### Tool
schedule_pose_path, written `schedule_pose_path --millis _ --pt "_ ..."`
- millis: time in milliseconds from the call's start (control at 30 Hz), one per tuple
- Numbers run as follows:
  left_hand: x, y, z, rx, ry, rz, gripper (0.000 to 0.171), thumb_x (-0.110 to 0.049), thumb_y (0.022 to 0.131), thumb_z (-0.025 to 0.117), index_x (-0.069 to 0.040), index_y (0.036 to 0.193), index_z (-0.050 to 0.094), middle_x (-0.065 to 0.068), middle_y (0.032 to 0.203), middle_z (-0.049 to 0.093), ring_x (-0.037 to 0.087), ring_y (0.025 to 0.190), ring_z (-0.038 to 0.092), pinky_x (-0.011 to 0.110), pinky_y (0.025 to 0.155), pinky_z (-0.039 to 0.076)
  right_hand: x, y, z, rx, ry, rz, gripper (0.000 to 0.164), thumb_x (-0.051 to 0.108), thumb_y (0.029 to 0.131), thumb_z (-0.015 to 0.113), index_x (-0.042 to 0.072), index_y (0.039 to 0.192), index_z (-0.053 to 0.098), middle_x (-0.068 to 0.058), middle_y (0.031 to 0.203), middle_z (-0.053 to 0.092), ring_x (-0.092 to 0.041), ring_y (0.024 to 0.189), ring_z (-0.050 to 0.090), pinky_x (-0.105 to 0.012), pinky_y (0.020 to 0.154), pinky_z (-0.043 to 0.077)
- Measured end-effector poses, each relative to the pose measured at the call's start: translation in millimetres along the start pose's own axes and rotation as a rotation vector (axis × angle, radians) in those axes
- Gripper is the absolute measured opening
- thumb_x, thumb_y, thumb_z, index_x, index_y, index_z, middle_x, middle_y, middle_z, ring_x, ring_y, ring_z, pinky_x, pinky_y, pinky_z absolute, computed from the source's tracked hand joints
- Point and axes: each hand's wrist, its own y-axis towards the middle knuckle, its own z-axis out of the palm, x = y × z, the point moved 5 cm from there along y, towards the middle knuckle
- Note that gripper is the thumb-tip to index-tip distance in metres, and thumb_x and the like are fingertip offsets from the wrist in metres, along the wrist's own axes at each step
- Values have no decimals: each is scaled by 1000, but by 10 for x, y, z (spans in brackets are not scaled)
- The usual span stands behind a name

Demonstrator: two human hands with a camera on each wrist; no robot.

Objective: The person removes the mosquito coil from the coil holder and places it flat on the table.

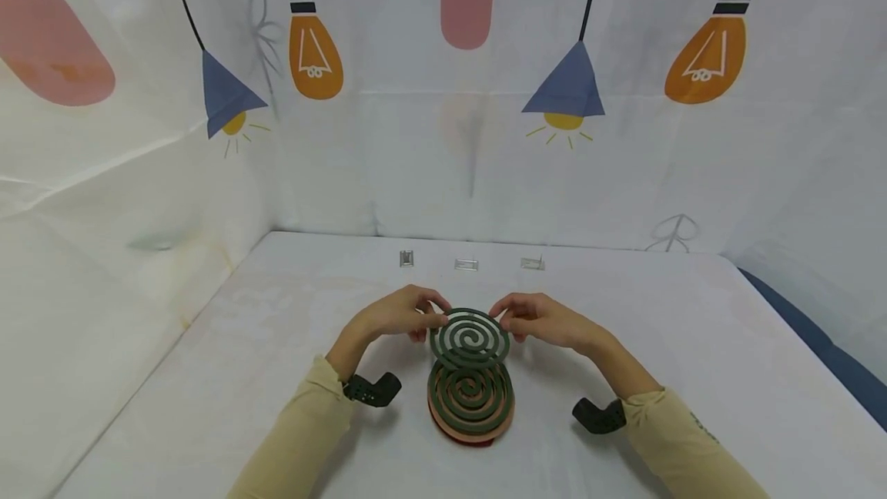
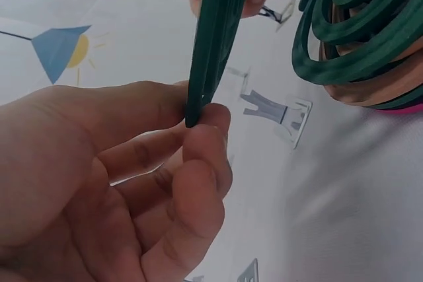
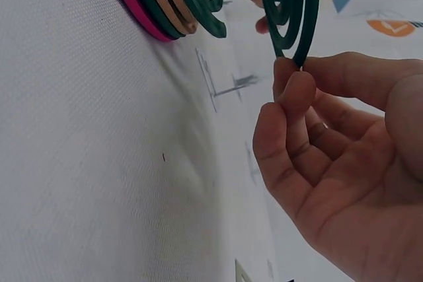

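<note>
A dark green mosquito coil (image 2: 218,31) is held up between my two hands, tilted, its spiral facing the head camera. My left hand (image 1: 407,313) pinches its left edge between thumb and fingertips. On the opposite edge, my right hand (image 1: 543,319) pinches the rim in the same way. Just below and nearer to me lies a stack of mosquito coils (image 1: 471,430), with a green one on top and brown, green and pink-red ones beneath. In the head view the raised coil overlaps the far edge of this stack.
Three small metal coil stands sit in a row toward the back: a left stand (image 1: 406,259), a middle stand (image 1: 466,265) and a right stand (image 1: 533,263). Behind the white table (image 1: 312,291) hangs a white curtain (image 1: 416,160) printed with lamps.
</note>
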Motion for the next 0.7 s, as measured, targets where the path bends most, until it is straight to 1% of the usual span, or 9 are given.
schedule_pose_path --millis 33,100,167,267,433,700 --pt "-15 -9 0 11 7 4 30 -21 92 61 -7 118 62 3 77 62 11 56 55 33 60 52 1 0 1 4 -5 1 26 24 98 52 14 122 57 -4 93 63 -17 78 57 -40 75 49" --pt "-37 -19 1 28 19 14 31 -22 92 61 -8 119 61 4 78 63 11 56 55 32 59 51 -3 1 4 12 -11 4 26 24 98 52 14 122 57 -4 93 64 -17 78 57 -40 75 49" --pt "-48 -27 2 43 32 22 31 -21 92 61 -9 120 60 7 78 64 11 56 54 34 59 52 -9 3 10 21 -18 4 26 24 98 52 15 121 57 -4 92 64 -17 77 56 -39 75 49" --pt "-46 -35 8 64 46 24 31 -22 92 61 -9 120 60 9 78 64 11 55 53 31 57 51 -15 6 24 39 -13 3 26 25 97 53 15 121 57 -4 92 63 -16 77 56 -39 74 49" --pt "-43 -41 23 94 49 24 30 -21 92 61 -10 120 60 3 75 62 11 54 54 27 55 49 -19 7 41 60 -9 4 27 27 97 53 15 121 57 -5 96 64 -19 80 57 -38 74 49" --pt "-58 -58 29 126 88 50 30 -22 92 61 -13 120 60 0 73 61 12 56 54 28 58 50 -15 -5 64 91 22 0 26 24 98 52 13 121 56 -6 100 65 -21 84 59 -38 77 50"
